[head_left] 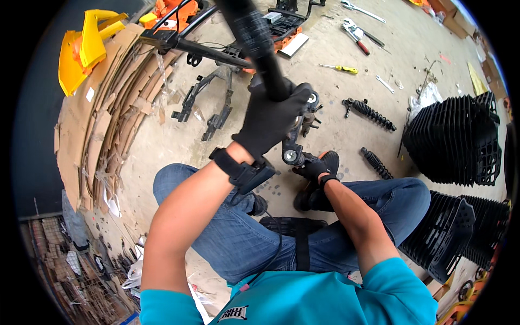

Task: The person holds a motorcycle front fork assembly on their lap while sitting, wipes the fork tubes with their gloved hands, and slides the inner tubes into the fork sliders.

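My left hand, in a black glove, is closed around a thick black rod with a ribbed section. The rod rises toward me and leaves the view at the top. Below it on the floor lies a black metal suspension arm with round bushings at its ends, partly hidden by the left hand. My right hand, gloved too, has its fingers bent at the arm's near end, beside my shoe. Under the left hand, a black frame bracket lies on the left side.
Two shock absorbers lie at right, near black plastic crates. Wrenches, red-handled pliers and a yellow screwdriver lie farther off. Stacked cardboard stands left; a black tubular frame is at the back.
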Demonstrator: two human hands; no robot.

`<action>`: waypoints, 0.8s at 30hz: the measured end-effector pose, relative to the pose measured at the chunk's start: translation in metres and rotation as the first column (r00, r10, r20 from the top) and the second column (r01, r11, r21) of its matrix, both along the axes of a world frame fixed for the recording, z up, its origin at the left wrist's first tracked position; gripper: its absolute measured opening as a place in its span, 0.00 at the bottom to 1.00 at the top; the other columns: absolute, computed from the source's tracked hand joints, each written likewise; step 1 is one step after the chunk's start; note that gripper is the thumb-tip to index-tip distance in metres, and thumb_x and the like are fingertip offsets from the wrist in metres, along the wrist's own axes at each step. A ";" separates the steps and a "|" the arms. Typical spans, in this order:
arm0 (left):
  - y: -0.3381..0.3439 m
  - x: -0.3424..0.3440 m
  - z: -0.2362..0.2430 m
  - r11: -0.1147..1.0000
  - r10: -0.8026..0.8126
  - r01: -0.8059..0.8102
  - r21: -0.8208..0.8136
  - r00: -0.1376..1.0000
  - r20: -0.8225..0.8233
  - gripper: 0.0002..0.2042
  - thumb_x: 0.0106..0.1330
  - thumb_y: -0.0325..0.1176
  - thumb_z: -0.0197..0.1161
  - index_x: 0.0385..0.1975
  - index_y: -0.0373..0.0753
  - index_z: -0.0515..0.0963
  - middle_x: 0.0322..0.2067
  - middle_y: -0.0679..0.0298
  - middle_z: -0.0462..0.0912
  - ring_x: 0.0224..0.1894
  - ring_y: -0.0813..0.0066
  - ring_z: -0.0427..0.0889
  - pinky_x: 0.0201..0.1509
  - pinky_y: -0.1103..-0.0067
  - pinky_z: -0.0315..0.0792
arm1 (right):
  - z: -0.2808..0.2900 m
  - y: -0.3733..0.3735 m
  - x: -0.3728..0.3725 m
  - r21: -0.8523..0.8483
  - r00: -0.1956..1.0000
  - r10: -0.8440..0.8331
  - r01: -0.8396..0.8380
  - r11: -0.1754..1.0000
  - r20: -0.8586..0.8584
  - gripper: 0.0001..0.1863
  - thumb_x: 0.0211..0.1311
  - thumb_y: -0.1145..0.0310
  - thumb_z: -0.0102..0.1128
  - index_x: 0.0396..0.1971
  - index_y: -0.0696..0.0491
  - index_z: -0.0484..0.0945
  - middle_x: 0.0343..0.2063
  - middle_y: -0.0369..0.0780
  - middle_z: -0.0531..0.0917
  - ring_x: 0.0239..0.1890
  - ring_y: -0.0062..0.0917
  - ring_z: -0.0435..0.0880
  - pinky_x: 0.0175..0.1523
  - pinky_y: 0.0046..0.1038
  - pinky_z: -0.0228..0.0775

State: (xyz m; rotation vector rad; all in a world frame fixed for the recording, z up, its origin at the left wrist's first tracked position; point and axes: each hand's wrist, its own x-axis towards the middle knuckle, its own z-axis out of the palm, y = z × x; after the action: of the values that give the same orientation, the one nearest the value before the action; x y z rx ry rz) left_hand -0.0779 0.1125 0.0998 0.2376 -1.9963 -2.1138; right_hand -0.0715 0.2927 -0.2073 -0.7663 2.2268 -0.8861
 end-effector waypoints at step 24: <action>-0.020 -0.033 0.020 0.785 -0.376 0.396 -0.477 0.916 0.142 0.13 0.58 0.42 0.63 0.28 0.36 0.80 0.22 0.60 0.80 0.28 0.71 0.78 0.37 0.76 0.70 | -0.009 -0.017 -0.012 0.376 0.995 -0.002 -0.036 0.926 0.101 0.37 0.50 0.49 0.64 0.56 0.56 0.69 0.43 0.47 0.82 0.49 0.39 0.80 0.56 0.38 0.68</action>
State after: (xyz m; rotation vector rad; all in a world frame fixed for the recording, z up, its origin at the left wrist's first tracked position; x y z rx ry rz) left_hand -0.1104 0.0920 0.1195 -0.2481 -2.7161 -1.6922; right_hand -0.0840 0.2753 -0.2168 -0.5450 2.2036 -0.4504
